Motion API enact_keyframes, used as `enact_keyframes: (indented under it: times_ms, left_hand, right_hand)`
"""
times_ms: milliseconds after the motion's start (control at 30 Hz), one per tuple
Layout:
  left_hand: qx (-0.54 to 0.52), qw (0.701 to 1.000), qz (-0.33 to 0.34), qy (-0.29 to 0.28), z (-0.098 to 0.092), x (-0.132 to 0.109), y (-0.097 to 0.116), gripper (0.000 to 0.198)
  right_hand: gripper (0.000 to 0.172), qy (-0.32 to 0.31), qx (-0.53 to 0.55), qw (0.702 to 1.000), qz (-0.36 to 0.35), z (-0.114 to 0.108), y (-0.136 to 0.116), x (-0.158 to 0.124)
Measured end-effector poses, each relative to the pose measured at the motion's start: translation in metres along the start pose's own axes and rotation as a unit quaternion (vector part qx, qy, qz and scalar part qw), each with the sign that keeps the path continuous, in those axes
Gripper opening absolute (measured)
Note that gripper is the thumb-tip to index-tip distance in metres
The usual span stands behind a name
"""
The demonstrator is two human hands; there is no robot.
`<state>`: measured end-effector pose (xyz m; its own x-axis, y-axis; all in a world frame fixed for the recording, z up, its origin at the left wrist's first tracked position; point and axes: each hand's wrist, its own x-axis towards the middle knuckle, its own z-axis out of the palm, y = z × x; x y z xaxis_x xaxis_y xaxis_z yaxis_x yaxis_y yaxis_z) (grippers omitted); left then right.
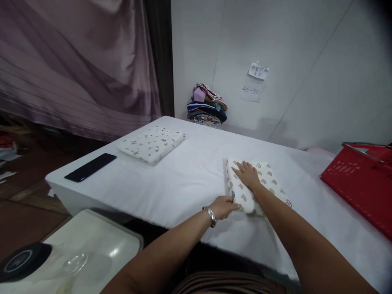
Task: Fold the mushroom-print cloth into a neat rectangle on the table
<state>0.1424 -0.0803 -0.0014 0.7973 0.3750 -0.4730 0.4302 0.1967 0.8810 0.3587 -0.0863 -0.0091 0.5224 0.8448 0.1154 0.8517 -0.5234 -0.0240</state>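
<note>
A cream cloth with grey mushroom-like prints and a few coloured ones (269, 179) lies partly folded on the white-covered table (190, 179). My right hand (247, 174) rests flat on the folded part, fingers spread. At the near left corner of this cloth, my left hand (224, 207), with a silver bracelet (210, 216) at the wrist, holds the edge between thumb and fingers. Some of its fingertips are hidden by the fabric. Farther left lies another folded white cloth (153, 143) with small dark prints, apart from both hands.
A black phone-like slab (91, 167) lies near the table's left edge. On the right stands a red plastic basket (361, 175). Folded fabrics (207, 105) are stacked by the wall beyond the table. A pale machine or bin lid (101, 241) sits at lower left.
</note>
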Motion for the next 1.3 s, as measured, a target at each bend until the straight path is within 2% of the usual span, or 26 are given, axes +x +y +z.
enact_keyframes:
  times_ms: [133,233,333,433,567,667,767,833,867,933,1000,1067,1167,1300]
  left_hand:
    - [-0.043,0.994,-0.029,-0.095,-0.001,-0.013,0.003,0.04]
    - [-0.044,0.994,-0.031,-0.1,0.0,-0.014,0.002,0.032]
    - [-0.017,0.998,-0.022,-0.05,0.003,-0.011,-0.001,0.018]
    - [0.041,0.999,-0.002,0.001,0.007,-0.008,-0.003,0.013]
    - [0.108,0.993,0.015,0.053,0.012,-0.008,-0.007,0.017]
    - [0.152,0.984,0.017,0.095,0.008,-0.012,-0.008,0.026]
    - [0.238,0.947,0.073,0.202,-0.001,-0.021,0.002,0.028]
    - [0.296,0.9,0.158,0.278,-0.003,-0.024,0.016,0.023]
    - [0.323,0.874,0.209,0.298,-0.002,-0.024,0.023,0.022]
    - [0.382,0.825,0.306,0.284,0.006,-0.019,0.034,0.028]
    - [0.444,0.793,0.345,0.235,0.018,-0.008,0.036,0.037]
    - [0.496,0.781,0.322,0.2,0.028,0.005,0.029,0.046]
    - [0.538,0.772,0.281,0.19,0.032,0.019,0.012,0.051]
    - [0.556,0.777,0.24,0.169,0.028,0.019,0.009,0.054]
  right_hand:
    - [0.055,0.013,0.013,1.0,-0.009,-0.002,-0.002,-0.002]
    - [0.055,0.022,0.026,0.999,-0.025,-0.004,-0.003,-0.005]
    - [0.054,0.025,0.032,0.999,-0.029,-0.005,-0.003,-0.006]
    - [0.053,0.022,0.039,0.999,-0.023,-0.005,-0.002,-0.006]
    - [0.056,0.007,0.052,0.998,-0.016,-0.003,-0.002,-0.003]
    - [0.057,-0.012,0.073,0.997,0.0,-0.005,-0.004,-0.001]
    - [0.055,-0.02,0.107,0.994,0.012,-0.009,-0.007,-0.002]
    - [0.055,-0.016,0.126,0.992,0.009,-0.013,-0.009,-0.005]
    - [0.055,-0.015,0.135,0.991,0.007,-0.014,-0.01,-0.006]
    - [0.055,-0.015,0.155,0.988,0.007,-0.017,-0.012,-0.006]
    - [0.055,-0.019,0.179,0.984,0.012,-0.02,-0.012,-0.004]
    - [0.053,-0.024,0.208,0.978,0.017,-0.026,-0.01,-0.002]
    - [0.046,-0.009,0.268,0.963,0.028,-0.039,0.007,-0.004]
    - [0.043,0.056,0.371,0.921,0.107,-0.059,0.06,-0.033]
